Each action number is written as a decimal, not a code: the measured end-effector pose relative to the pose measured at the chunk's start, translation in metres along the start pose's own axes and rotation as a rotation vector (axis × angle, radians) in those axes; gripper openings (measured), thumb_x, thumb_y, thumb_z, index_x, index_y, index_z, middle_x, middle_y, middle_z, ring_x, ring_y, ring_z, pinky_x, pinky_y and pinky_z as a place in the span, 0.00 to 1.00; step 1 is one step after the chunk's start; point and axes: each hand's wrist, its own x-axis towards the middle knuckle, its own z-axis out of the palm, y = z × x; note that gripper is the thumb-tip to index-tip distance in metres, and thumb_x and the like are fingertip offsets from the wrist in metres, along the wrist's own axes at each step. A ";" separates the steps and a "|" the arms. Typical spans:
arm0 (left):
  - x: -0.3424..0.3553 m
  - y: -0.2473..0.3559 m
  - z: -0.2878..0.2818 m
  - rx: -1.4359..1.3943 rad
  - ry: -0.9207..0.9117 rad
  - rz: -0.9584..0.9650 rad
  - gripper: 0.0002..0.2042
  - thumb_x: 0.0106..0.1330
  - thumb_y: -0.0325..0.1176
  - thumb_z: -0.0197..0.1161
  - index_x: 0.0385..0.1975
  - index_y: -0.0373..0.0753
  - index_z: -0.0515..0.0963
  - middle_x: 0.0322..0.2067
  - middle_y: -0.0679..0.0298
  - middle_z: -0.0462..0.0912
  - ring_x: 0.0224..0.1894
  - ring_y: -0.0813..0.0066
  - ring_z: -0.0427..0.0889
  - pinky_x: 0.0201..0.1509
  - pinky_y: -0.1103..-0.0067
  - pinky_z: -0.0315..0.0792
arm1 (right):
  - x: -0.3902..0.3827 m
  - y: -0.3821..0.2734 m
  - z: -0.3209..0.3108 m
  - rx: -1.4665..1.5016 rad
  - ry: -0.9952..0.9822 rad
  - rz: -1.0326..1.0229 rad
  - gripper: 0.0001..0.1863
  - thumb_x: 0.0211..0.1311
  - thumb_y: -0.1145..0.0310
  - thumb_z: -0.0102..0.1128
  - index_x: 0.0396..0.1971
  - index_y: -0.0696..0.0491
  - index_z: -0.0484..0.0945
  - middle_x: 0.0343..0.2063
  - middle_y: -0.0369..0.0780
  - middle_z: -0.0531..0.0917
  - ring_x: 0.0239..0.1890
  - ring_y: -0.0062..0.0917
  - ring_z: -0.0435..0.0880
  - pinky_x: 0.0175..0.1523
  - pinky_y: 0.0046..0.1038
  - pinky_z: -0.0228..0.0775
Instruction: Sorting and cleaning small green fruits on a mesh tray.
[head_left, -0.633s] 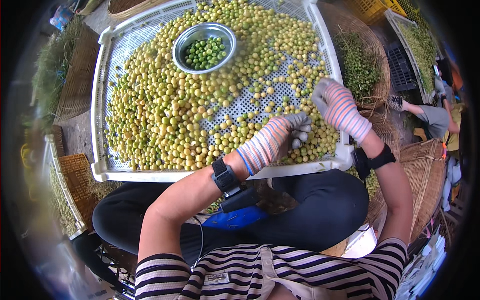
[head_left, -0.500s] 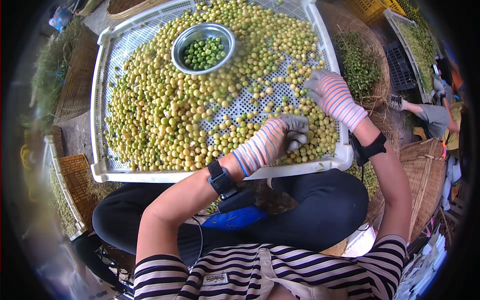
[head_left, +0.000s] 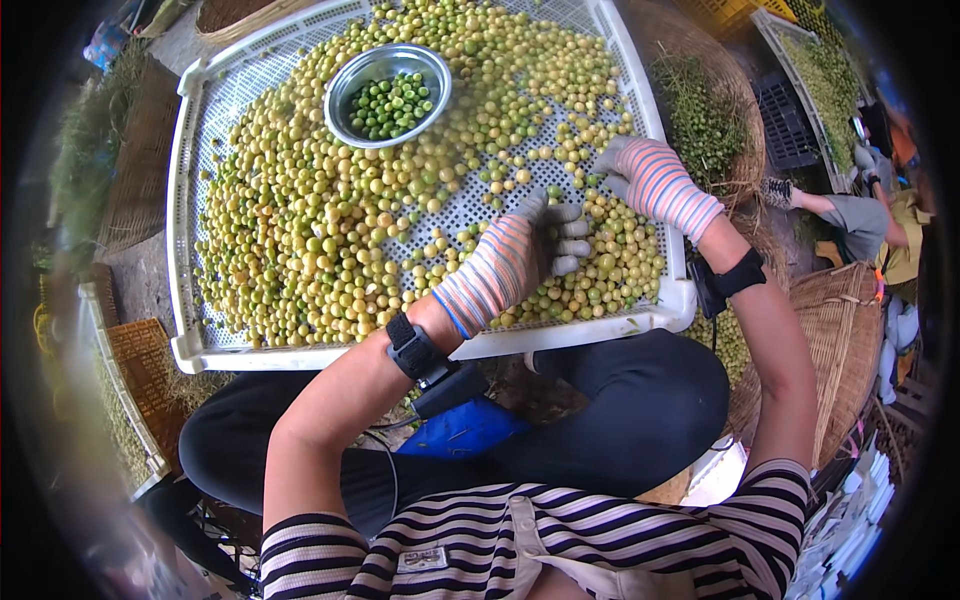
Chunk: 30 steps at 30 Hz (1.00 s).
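A white mesh tray (head_left: 182, 235) rests across my lap, heaped with small round yellow-green fruits (head_left: 330, 245). My left hand (head_left: 530, 250), in a striped glove with grey fingers, is low over the fruits at the tray's near right. Its fingers are spread and slightly curled, with nothing visible in them. Gloved the same way, my right hand (head_left: 655, 182) reaches over the right rim, its fingertips down among the fruits. Thumb and fingers look apart there; I see no fruit held. A steel bowl (head_left: 440, 70) with greener fruits (head_left: 390, 107) sits on the heap.
To the right stand a round basket of green stems (head_left: 700, 120), a black crate (head_left: 785, 125) and a woven basket (head_left: 835, 350). Another person (head_left: 865, 225) sits at the far right. An orange-brown crate (head_left: 145, 360) and a tall woven basket (head_left: 145, 160) are on the left.
My left hand has turned and its fingers have opened out, reaching slightly farther up the tray. My right hand stays near the right rim. The whole view has shifted a little.
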 end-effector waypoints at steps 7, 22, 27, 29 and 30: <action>0.000 0.001 -0.004 -0.012 -0.041 0.033 0.29 0.67 0.57 0.44 0.49 0.33 0.69 0.41 0.58 0.75 0.41 0.65 0.76 0.42 0.75 0.71 | 0.009 -0.010 0.000 -0.060 0.004 -0.012 0.12 0.46 0.71 0.62 0.34 0.55 0.78 0.30 0.41 0.78 0.32 0.35 0.78 0.40 0.33 0.72; -0.009 0.001 0.019 0.652 0.142 0.155 0.17 0.66 0.23 0.45 0.56 0.32 0.66 0.42 0.59 0.79 0.34 0.72 0.82 0.34 0.80 0.78 | 0.055 0.034 -0.015 -0.216 0.247 0.050 0.25 0.54 0.63 0.58 0.54 0.48 0.70 0.57 0.47 0.67 0.55 0.41 0.70 0.58 0.36 0.65; 0.006 0.018 0.001 0.761 0.203 0.364 0.21 0.61 0.18 0.48 0.55 0.37 0.70 0.25 0.64 0.79 0.23 0.83 0.71 0.28 0.84 0.69 | 0.077 0.020 -0.007 -0.177 -0.084 0.196 0.29 0.62 0.61 0.51 0.64 0.43 0.57 0.67 0.47 0.49 0.68 0.44 0.50 0.69 0.38 0.46; -0.001 0.036 0.007 1.139 0.218 0.557 0.33 0.51 0.08 0.47 0.60 0.41 0.66 0.48 0.64 0.77 0.40 0.77 0.78 0.42 0.79 0.75 | 0.050 -0.003 -0.012 -0.134 -0.217 0.079 0.31 0.59 0.65 0.53 0.63 0.41 0.58 0.66 0.46 0.50 0.68 0.45 0.48 0.70 0.41 0.43; -0.002 0.055 0.012 1.441 0.260 0.546 0.32 0.51 0.11 0.48 0.60 0.43 0.64 0.53 0.56 0.74 0.44 0.71 0.79 0.44 0.76 0.75 | 0.029 -0.013 -0.008 -0.193 -0.182 -0.010 0.31 0.56 0.67 0.56 0.61 0.40 0.62 0.66 0.46 0.52 0.67 0.46 0.51 0.68 0.43 0.48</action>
